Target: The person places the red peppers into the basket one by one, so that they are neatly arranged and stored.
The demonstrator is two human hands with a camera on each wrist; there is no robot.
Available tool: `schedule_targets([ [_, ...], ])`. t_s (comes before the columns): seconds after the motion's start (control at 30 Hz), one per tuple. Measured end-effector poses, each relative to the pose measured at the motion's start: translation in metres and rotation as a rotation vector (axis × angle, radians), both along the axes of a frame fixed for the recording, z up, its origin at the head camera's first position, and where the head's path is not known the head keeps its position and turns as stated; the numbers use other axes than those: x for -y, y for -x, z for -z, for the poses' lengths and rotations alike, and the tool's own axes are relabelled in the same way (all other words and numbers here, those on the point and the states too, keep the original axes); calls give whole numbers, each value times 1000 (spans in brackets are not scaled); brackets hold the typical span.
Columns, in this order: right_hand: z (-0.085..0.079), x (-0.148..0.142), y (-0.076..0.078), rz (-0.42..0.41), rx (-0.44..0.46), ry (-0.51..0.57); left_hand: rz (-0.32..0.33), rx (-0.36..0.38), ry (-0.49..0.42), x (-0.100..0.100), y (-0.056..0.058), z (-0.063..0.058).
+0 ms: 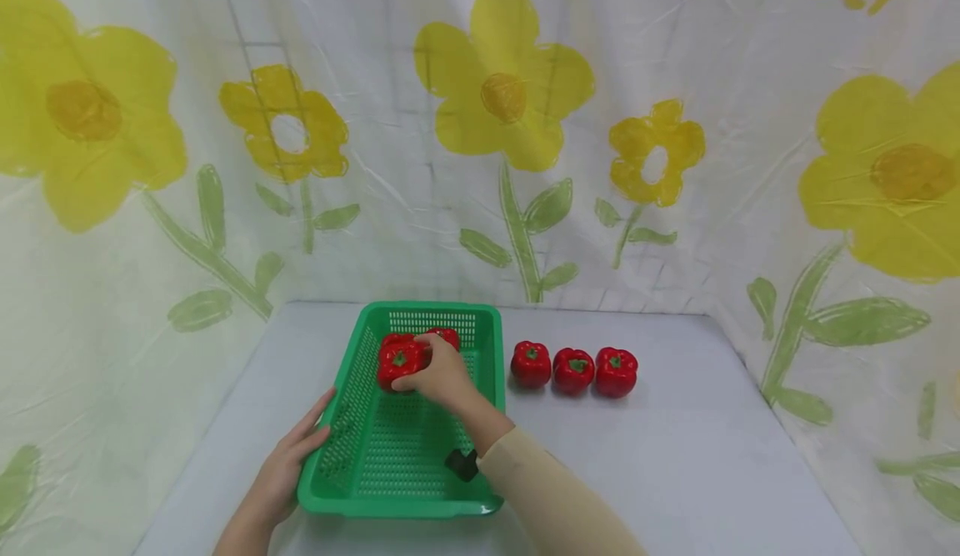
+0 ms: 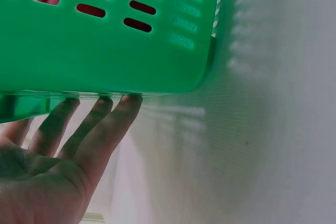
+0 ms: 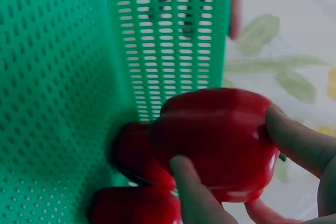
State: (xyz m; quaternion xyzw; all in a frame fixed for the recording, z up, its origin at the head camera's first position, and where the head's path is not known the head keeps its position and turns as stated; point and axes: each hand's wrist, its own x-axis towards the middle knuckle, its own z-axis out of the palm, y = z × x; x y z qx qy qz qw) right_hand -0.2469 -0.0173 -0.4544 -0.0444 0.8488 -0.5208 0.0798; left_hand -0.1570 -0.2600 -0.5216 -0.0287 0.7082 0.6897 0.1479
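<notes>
My right hand (image 1: 444, 373) grips a red bell pepper (image 1: 400, 363) over the far left part of a green plastic basket (image 1: 500, 356). In the right wrist view, the thumb and fingers hold the bell pepper (image 3: 215, 140) from both sides. Below it in the basket show two more red peppers, a nearer one (image 3: 136, 205) and another (image 3: 142, 156) partly covered by the held one. My left hand (image 1: 281, 468) lies along the basket's left outer side. The left wrist view shows its fairly straight fingers (image 2: 107, 137) touching the green wall.
Right of the basket, three red bell peppers stand in a row: left (image 1: 531, 365), middle (image 1: 573, 372) and right (image 1: 616, 373). They rest on a white tabletop (image 1: 660, 473). A flower-painted curtain (image 1: 390, 222) hangs behind. A small black object (image 1: 461, 464) shows beside the right sleeve.
</notes>
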Motion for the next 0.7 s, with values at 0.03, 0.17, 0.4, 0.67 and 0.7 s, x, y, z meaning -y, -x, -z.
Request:
schedule_targets([
  [0.03, 2, 3, 0, -5, 5, -5, -2, 0, -1, 0, 0, 0],
  [0.17, 10, 13, -1, -19, 15, -50, -17, 6, -14, -1, 0, -1],
  [0.4, 19, 22, -3, -3, 26, -98, -21, 17, -24, -2, 1, 0],
  [0.67, 27, 27, -1, -14, 49, -86, -21, 14, -13, -1, 1, 2],
  [0.7, 28, 28, 0, -14, 54, -86, -22, 14, -10, -1, 1, 2],
])
